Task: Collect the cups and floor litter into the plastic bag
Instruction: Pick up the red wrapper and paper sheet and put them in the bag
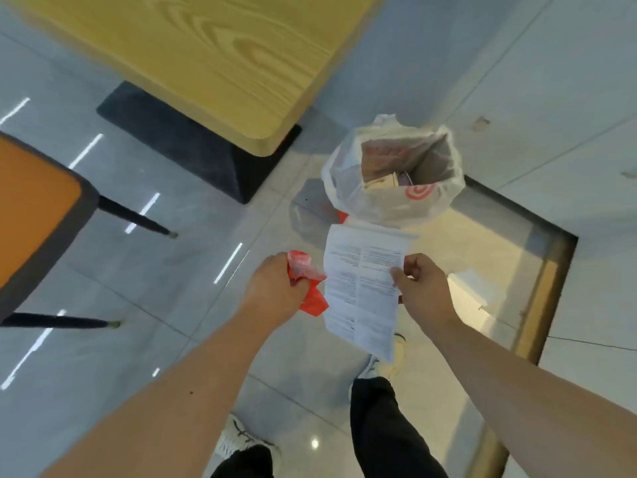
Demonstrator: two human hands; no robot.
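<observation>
A white plastic bag (431, 201) with a red logo stands open on the floor ahead of me, with brown paper and a cup-like item inside. My left hand (275, 288) is closed around a crumpled red plastic wrapper (312, 298). My right hand (422, 288) pinches the right edge of a white printed paper sheet (362, 291), which hangs just in front of the bag's near side. Both hands are held close together, a little short of the bag's mouth.
A yellow wooden table (213, 56) on a black base (193, 146) is at the upper left. An orange chair (31, 208) with black legs stands on the left. A recessed floor panel with a metal frame (537, 291) lies to the right. My shoes and dark trousers are below.
</observation>
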